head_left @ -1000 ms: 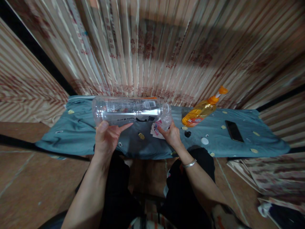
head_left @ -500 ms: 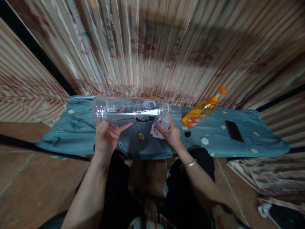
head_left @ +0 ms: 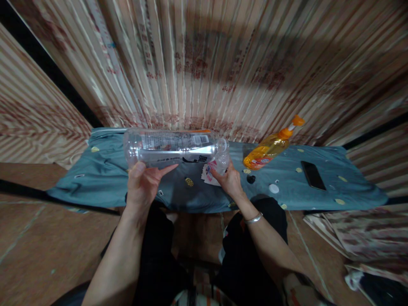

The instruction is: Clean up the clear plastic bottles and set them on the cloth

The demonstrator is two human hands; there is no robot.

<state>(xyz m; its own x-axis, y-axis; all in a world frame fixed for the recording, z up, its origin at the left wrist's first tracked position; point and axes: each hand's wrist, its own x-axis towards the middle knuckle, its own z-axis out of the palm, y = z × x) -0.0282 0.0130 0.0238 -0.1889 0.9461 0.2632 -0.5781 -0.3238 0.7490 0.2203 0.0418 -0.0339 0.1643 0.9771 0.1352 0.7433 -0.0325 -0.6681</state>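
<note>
A large clear plastic bottle with a printed label lies sideways, its neck toward the right. My left hand grips it near the base from the front, with the index finger stretched along its side. At the neck end, my right hand is closed around a small clear plastic container; whether this touches the bottle's neck is hard to tell. A white packet with a zigzag edge and red and blue print shows by my right thumb. Whether that hand also holds the packet I cannot tell.
On the teal cloth-covered table an orange soap bottle with a pump top stands to the right. Near it are a small black object, a white cap and a dark phone. Pleated curtains hang behind.
</note>
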